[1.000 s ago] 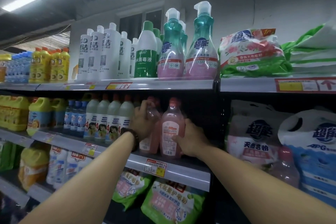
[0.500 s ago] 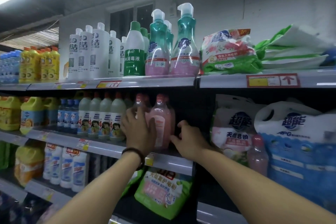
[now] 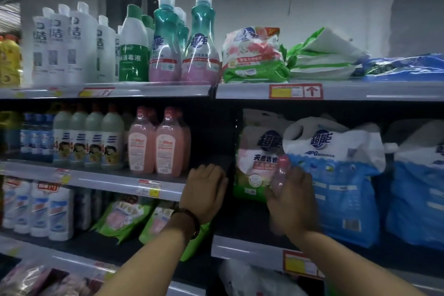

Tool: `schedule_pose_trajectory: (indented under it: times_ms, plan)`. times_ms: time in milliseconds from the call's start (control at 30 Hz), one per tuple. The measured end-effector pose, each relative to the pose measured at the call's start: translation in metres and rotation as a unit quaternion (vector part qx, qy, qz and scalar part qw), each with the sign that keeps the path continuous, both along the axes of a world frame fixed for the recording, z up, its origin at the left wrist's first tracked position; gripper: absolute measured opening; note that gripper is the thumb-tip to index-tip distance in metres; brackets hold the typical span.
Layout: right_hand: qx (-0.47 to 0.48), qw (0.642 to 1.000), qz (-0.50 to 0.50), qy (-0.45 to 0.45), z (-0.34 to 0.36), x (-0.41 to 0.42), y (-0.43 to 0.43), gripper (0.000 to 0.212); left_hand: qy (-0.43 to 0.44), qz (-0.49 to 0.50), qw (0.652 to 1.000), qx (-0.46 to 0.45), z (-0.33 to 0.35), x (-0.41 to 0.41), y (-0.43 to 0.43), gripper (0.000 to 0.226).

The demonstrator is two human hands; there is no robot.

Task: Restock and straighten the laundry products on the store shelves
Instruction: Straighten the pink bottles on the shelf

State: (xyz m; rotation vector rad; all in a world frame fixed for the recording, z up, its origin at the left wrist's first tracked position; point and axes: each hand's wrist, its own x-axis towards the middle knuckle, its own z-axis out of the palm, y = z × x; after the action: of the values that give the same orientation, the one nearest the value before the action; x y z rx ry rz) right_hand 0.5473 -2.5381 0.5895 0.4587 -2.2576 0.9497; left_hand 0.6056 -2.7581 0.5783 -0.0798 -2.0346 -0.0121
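Note:
Two pink detergent bottles (image 3: pixel 156 143) stand side by side at the front of the middle shelf (image 3: pixel 115 181), with more behind them. My left hand (image 3: pixel 204 192) rests flat on that shelf's right end, in the empty gap beside the bottles, holding nothing. My right hand (image 3: pixel 292 202) is wrapped around a lone pink bottle (image 3: pixel 281 173) that stands in the neighbouring bay, in front of a pink-and-green powder bag (image 3: pixel 255 151) and a large blue-and-white bag (image 3: pixel 336 170). The hand and bottle are blurred.
The top shelf (image 3: pixel 360 90) carries white bottles (image 3: pixel 64 43), a green bottle (image 3: pixel 133 48), teal pump bottles (image 3: pixel 182 38) and flat refill bags (image 3: pixel 254 53). Grey-green bottles (image 3: pixel 93 137) fill the middle shelf's left. Below sit white bottles (image 3: pixel 45 209) and green pouches (image 3: pixel 125 214).
Both hands have left the pink bottles on the middle shelf. My left hand slid right onto the bare shelf end. My right hand moved right and closed on the stray pink bottle.

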Motion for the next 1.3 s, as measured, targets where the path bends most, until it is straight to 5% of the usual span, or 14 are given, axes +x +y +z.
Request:
schedule_pose_trajectory:
  times_ms: [167,333,533,633,767,900,1033,1133,1300]
  plan:
    - [-0.036,0.994,-0.024,-0.097,-0.016,-0.021,-0.001,0.083,0.027,0.042,0.998,0.024,-0.012,-0.012,-0.006,0.012]
    - [-0.003,0.992,-0.042,-0.119,-0.032,-0.031,-0.015,0.096,0.022,-0.031,0.995,0.089,-0.005,-0.004,-0.007,0.013]
    - [-0.05,0.995,0.043,-0.076,-0.036,-0.037,-0.027,0.058,0.089,0.172,0.977,0.094,-0.002,0.008,-0.023,0.015]
    - [-0.059,0.988,0.141,0.021,-0.027,-0.025,-0.034,0.057,0.098,0.249,0.944,0.195,-0.011,0.0,-0.028,0.022]
    - [-0.04,0.965,0.246,0.083,0.007,-0.005,-0.054,0.063,0.073,0.245,0.941,0.223,-0.012,-0.004,-0.022,0.019]
    - [-0.065,0.949,0.301,0.073,0.04,0.006,-0.09,0.055,0.069,0.231,0.934,0.265,-0.009,0.002,-0.023,0.017]
    - [-0.114,0.946,0.303,0.003,0.059,0.01,-0.122,0.046,0.043,0.221,0.95,0.215,-0.007,0.006,-0.026,0.016]
    - [-0.138,0.935,0.323,-0.046,0.061,0.01,-0.142,0.048,0.024,0.223,0.933,0.281,-0.003,0.008,-0.025,0.021]
    - [-0.121,0.931,0.33,-0.096,0.063,-0.002,-0.161,0.045,-0.039,0.267,0.949,0.164,-0.009,0.004,-0.028,0.038]
